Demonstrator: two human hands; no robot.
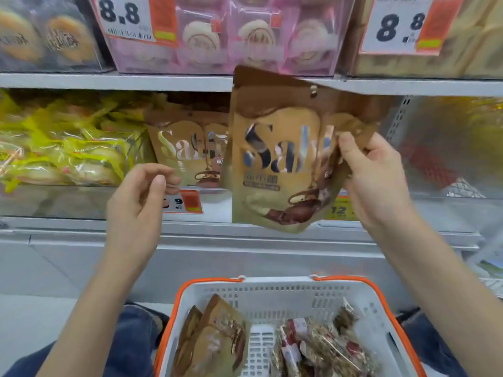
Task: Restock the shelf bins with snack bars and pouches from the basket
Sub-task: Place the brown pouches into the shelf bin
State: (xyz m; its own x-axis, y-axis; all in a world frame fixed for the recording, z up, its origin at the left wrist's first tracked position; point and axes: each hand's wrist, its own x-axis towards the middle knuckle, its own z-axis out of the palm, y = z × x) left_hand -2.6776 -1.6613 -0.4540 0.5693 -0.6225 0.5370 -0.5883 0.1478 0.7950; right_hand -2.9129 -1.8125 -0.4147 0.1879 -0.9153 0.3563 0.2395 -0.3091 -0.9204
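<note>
My right hand point(373, 175) grips a gold and brown snack pouch point(275, 159) by its right edge and holds it upright in front of the middle shelf. Behind it, a matching pouch point(187, 148) stands in a clear shelf bin point(212, 205). My left hand point(141, 197) hovers just left of the held pouch with loosely curled fingers and holds nothing. Below, a white basket point(272, 292) with orange handles holds more brown pouches point(212, 341) on its left and clear-wrapped snack bars point(324, 346) on its right.
A bin of yellow-wrapped pastries point(62, 148) fills the shelf at left. A clear bin point(449, 153) at right shows blurred red and yellow packs. The upper shelf carries pink packs point(226, 36) and 8.8 price tags point(122, 17). My knees flank the basket.
</note>
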